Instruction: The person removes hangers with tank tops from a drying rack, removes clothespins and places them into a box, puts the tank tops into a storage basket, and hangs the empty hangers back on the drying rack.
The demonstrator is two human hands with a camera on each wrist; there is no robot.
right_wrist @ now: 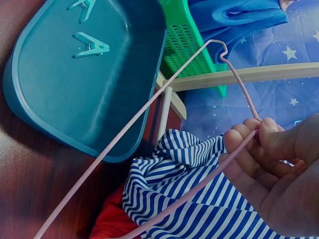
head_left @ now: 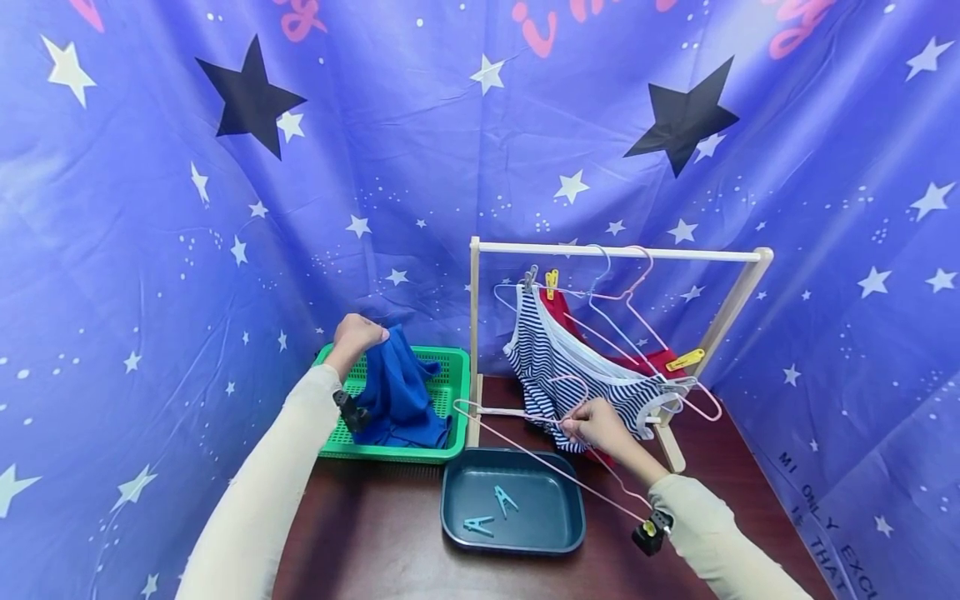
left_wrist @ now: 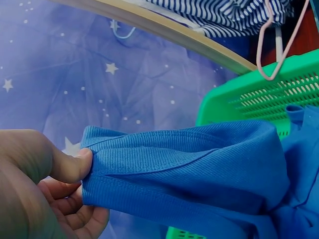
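Note:
My left hand (head_left: 360, 335) pinches the edge of a blue garment (head_left: 401, 387) and lifts it, while its lower part lies in the green basket (head_left: 459, 400). Up close in the left wrist view, thumb and fingers grip a ribbed strap-like part of the blue garment (left_wrist: 189, 164). My right hand (head_left: 600, 429) holds a pink wire hanger (head_left: 525, 457) near its hook, above the dark tray. In the right wrist view, the thumb and fingers pinch the bare hanger (right_wrist: 132, 121) at its neck.
A wooden rack (head_left: 474, 333) holds a striped tank top (head_left: 570, 367) and a red garment (head_left: 555, 310) on hangers, with yellow clothespins (head_left: 686, 360) and grey ones. Two teal clothespins (head_left: 505, 500) lie in the dark tray (head_left: 513, 543). A starry curtain (head_left: 420, 167) surrounds the table (head_left: 360, 533).

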